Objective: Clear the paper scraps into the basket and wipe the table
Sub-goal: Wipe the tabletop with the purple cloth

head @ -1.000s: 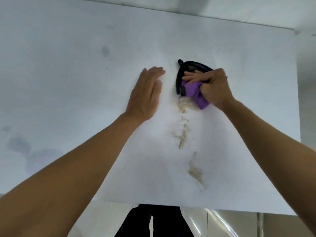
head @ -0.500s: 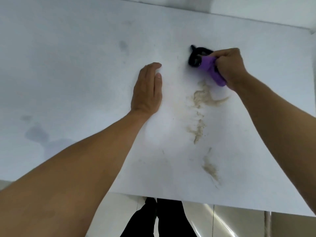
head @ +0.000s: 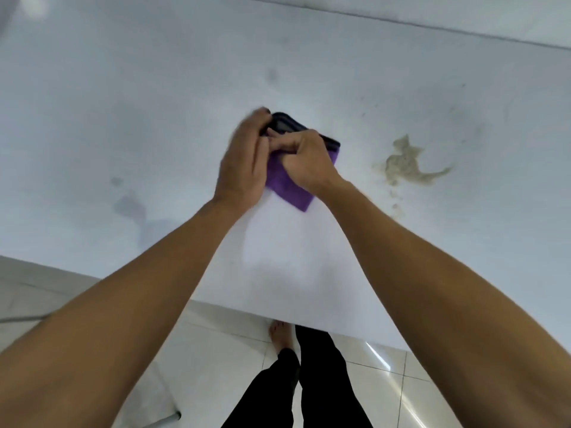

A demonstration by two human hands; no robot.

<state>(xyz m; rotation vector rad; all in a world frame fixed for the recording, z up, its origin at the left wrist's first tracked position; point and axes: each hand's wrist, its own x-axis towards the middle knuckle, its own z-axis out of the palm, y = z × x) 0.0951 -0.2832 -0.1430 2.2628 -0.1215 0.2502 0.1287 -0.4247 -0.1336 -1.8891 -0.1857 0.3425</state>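
Head view, bench: white bench [head: 154,97] fills the upper frame; a tan smear [head: 408,163] lies to the right, well apart from the hands, and faint grey damp marks [head: 131,206] lie to the left.
Head view, cloth: purple cloth [head: 285,183] with a dark edge sits on the bench under both hands.
Left hand: left hand [head: 244,163] lies on the cloth's left side, its fingers reaching to the dark edge; motion blur hides whether they curl on it.
Right hand: right hand [head: 304,160] has its fingers curled, pinching the cloth.
Scraps, basket: none in view.
Step in hand: wiping; the hands seem to be refolding or regripping the cloth.
Next move: probably carry the cloth right and press it across the tan smear.
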